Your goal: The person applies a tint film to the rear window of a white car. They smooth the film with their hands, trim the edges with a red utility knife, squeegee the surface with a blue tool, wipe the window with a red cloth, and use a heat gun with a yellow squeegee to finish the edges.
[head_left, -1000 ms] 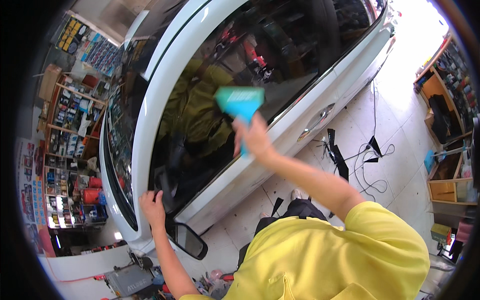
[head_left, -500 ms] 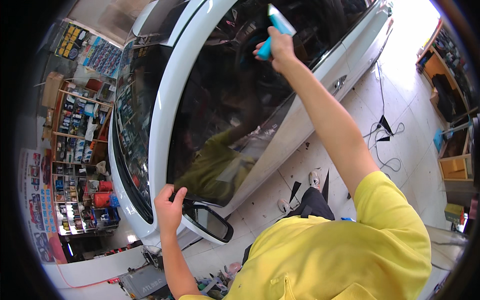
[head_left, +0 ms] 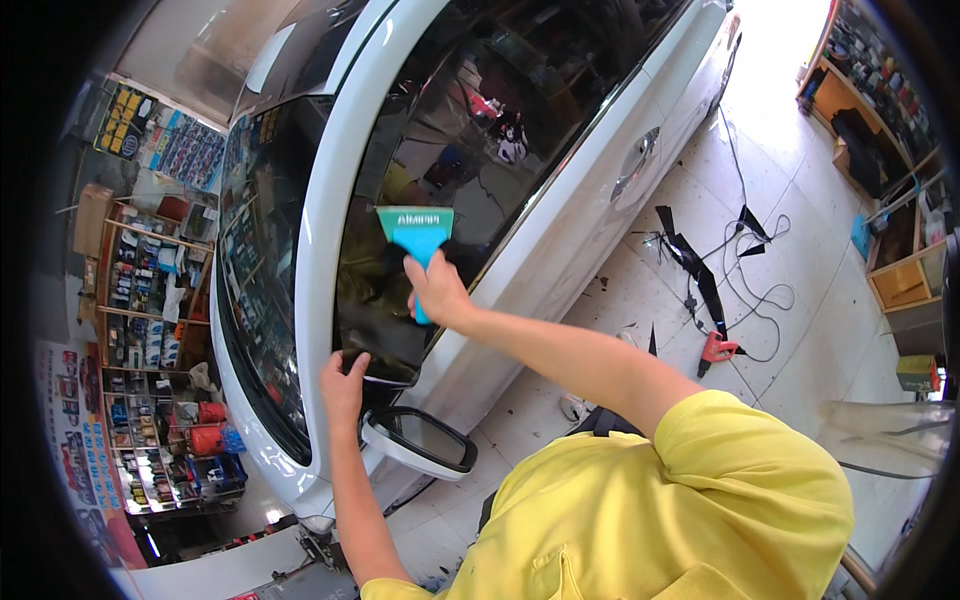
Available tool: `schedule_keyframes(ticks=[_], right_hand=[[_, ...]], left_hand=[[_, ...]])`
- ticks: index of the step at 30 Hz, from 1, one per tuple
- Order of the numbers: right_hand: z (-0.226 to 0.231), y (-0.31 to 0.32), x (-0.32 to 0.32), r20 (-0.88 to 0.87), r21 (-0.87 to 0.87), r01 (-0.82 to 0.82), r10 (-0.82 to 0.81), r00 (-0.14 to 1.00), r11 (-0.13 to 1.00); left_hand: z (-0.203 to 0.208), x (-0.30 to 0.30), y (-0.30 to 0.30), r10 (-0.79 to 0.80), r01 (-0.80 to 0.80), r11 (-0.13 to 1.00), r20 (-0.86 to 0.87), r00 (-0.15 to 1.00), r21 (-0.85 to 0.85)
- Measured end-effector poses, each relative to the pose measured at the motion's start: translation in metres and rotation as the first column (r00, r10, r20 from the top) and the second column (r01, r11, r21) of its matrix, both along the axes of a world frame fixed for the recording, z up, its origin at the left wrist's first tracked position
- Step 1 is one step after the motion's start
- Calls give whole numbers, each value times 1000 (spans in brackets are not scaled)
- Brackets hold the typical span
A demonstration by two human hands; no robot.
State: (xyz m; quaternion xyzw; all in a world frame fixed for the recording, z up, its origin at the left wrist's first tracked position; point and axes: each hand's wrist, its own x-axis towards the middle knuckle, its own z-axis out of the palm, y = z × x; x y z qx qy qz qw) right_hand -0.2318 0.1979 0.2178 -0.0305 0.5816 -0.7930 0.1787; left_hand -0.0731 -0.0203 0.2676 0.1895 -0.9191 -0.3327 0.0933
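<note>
My right hand (head_left: 440, 292) is wrapped round the blue handle of a squeegee (head_left: 418, 240). Its wide green blade lies against the lower front part of the dark side window (head_left: 470, 130) of a white car. At the window's front lower corner, my left hand (head_left: 343, 385) pinches the edge of dark window film (head_left: 385, 345) between thumb and fingers. The exact grip there is partly hidden. Just below that hand sits the white-framed side mirror (head_left: 425, 445).
The white door pillar (head_left: 325, 200) runs beside my left hand. On the tiled floor at right lie a red heat gun (head_left: 715, 350), its looped cord (head_left: 780, 290) and black film scraps (head_left: 700, 265). Stocked shelves (head_left: 150, 270) stand at left, a wooden cabinet (head_left: 905, 280) at right.
My right hand has brought the squeegee from the upper part of the window down toward my left hand, its blade now flat on the glass. My left hand stays at the corner. The heat gun has come into view.
</note>
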Motion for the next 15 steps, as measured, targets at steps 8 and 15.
schedule_keyframes(ticks=[8, 15], right_hand=[[33, 50, -49, -81, -247, 179, -205, 975, 952], [12, -5, -33, -30, -136, 179, -185, 982, 974]], left_hand=[[-7, 49, -12, 66, -65, 998, 76, 995, -24], [-21, 47, -18, 118, -118, 993, 61, 991, 2]])
